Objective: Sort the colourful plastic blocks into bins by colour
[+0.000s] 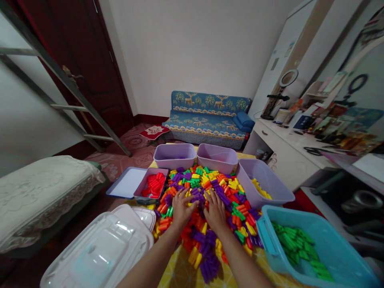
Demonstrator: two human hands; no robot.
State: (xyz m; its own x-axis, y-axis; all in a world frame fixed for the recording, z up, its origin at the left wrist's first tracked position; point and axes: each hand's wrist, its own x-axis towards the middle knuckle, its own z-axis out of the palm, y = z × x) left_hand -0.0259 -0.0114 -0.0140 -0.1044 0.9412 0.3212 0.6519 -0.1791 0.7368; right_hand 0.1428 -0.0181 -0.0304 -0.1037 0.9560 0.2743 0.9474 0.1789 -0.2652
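The left hand (181, 208) and right hand (215, 210) are lying flat, side by side, on the blocks (207, 180) heaped mid-tabletop (180, 274). Each grip is open, fingers spread, holding nothing. Purple bins (216, 163) are ringing the heap's far side, and a blue bin (271, 250) is sitting near right.

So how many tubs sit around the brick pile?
5: small lavender tub of red bricks, left; two lavender tubs, far edge; lavender tub of yellow bricks, right; blue tub of green bricks, near right.
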